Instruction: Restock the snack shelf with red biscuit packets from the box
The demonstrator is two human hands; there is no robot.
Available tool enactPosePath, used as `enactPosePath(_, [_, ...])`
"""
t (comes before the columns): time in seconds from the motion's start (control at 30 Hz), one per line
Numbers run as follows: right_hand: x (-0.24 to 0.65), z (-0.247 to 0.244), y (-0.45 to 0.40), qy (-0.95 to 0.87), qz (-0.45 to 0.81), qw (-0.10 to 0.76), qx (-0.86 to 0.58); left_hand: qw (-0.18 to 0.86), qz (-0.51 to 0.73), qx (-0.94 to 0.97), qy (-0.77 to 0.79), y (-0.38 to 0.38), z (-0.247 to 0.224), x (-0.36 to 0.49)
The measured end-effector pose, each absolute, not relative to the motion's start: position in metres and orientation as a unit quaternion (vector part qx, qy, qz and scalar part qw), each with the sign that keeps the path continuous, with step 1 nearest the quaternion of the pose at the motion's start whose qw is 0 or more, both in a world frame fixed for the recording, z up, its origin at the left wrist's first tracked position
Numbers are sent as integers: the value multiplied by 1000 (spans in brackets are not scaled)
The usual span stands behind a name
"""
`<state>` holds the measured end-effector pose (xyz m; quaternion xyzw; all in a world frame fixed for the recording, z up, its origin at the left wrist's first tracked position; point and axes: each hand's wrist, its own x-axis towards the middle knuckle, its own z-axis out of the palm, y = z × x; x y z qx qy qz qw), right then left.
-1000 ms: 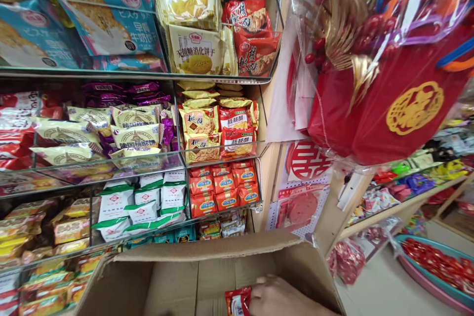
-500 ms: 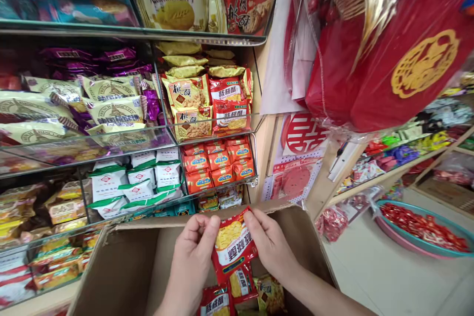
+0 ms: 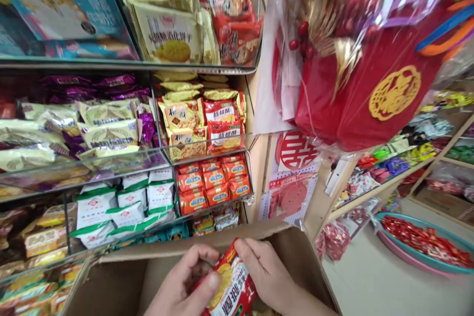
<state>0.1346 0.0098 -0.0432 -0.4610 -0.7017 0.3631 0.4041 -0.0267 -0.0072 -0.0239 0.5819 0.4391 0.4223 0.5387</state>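
A red snack packet [image 3: 232,284] with a cookie picture is held between both hands over an open cardboard box [image 3: 122,281]. My left hand [image 3: 188,281] is at the packet's left side, its thumb on the front. My right hand [image 3: 264,271] grips the upper right edge with thumb and fingers. The packet is tilted. What lies in the box is mostly hidden behind the hands and below the picture's edge.
Shelves with clear fronts hold yellow and red packets [image 3: 224,136], small red packs [image 3: 217,193] and white-green packets [image 3: 129,214]. A wrapped red bag [image 3: 355,94] hangs upper right. A teal basin [image 3: 455,242] stands on the floor at right.
The view has tilted up, so shelves and box appear lower. Both hands still hold the packet, which is now more slanted, and my left hand has come further across it.
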Motion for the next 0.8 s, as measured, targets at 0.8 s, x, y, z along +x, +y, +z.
enactPosePath(0.8, [135,-197,2,-777,87,-225,-581,255,-40,784,565,-5,-133,-82])
